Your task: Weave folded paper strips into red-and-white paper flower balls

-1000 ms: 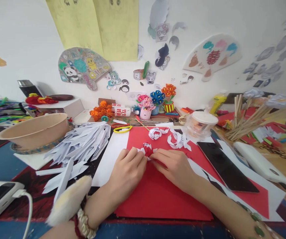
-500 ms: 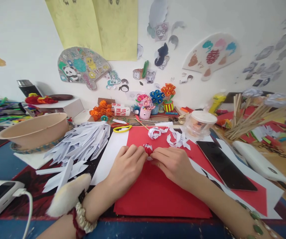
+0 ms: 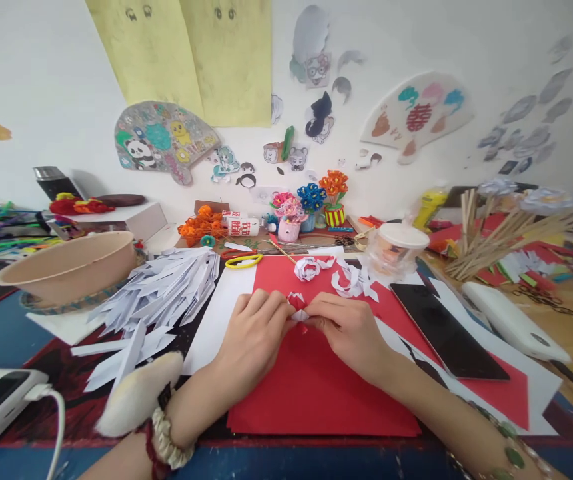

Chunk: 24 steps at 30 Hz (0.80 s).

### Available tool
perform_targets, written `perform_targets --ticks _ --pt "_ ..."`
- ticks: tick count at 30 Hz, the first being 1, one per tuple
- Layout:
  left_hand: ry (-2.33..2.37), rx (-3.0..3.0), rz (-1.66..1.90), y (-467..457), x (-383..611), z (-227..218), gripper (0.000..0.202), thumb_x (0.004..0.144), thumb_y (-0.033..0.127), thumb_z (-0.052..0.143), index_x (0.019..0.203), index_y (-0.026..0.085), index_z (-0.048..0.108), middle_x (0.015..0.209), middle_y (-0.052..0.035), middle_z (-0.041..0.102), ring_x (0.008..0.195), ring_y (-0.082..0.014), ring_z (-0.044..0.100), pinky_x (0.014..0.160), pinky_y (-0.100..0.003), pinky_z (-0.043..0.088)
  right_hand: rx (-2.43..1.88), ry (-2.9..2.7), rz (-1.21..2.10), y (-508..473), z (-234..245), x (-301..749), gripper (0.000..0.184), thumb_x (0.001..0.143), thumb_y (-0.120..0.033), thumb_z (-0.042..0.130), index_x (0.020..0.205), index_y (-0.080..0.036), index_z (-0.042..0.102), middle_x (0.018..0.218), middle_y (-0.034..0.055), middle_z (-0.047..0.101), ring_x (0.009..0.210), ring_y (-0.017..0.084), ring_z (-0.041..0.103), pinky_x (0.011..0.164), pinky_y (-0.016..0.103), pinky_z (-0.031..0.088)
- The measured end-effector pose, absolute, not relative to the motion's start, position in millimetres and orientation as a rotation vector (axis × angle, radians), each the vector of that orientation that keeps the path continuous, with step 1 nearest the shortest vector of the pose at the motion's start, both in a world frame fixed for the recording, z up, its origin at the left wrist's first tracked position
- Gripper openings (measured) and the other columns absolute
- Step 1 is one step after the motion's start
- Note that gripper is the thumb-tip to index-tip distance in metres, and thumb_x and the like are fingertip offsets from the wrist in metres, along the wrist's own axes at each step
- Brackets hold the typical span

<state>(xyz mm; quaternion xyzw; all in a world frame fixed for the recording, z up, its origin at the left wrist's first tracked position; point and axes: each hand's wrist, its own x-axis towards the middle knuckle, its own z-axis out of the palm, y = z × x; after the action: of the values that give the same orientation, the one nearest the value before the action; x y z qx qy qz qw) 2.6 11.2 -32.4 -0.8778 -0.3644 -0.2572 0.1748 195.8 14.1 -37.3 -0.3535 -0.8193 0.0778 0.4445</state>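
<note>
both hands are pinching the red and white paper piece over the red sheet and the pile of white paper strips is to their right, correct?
Not quite: the pile of white paper strips is to the left of the hands, as the head view shows. The rest is right.

Folded paper (image 3: 297, 304) centre, bowl (image 3: 79, 275) left, flowerpots (image 3: 289, 231) behind

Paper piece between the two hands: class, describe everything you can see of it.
The paper piece is small and looks folded, red with a jagged white upper edge and a white part below. The left hand and right hand pinch it from either side, over red paper; much is hidden.
</note>
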Motion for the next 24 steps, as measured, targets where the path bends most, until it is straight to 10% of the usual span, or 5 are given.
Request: perform_targets --ticks 6,24 --pt "-1.154 -2.397 -0.805 7 3 -29 0.012 0.098 0.019 0.05 0.09 0.019 0.059 0.085 -0.0032 0.063 0.076 -0.0212 0.045 0.067 -0.034 0.03 -0.856 -1.964 -0.052 7 -35 194 0.024 0.091 -0.039 0.064 0.081 -0.017 0.064 0.067 0.0009 0.066 0.055 0.011 0.058 0.052 0.022 0.041" --pt "-1.534 -2.656 -1.139 3 0 -4 0.02 0.094 0.022 0.053 0.075 0.02 0.06 0.081 -0.0004 0.065 0.079 -0.0195 0.049 0.07 -0.036 0.033 -0.629 -2.172 -0.526 7 -30 192 0.025 0.092 -0.006 0.052 0.071 -0.017 0.062 0.063 -0.0008 0.065 0.053 0.009 0.055 0.052 0.026 0.036"
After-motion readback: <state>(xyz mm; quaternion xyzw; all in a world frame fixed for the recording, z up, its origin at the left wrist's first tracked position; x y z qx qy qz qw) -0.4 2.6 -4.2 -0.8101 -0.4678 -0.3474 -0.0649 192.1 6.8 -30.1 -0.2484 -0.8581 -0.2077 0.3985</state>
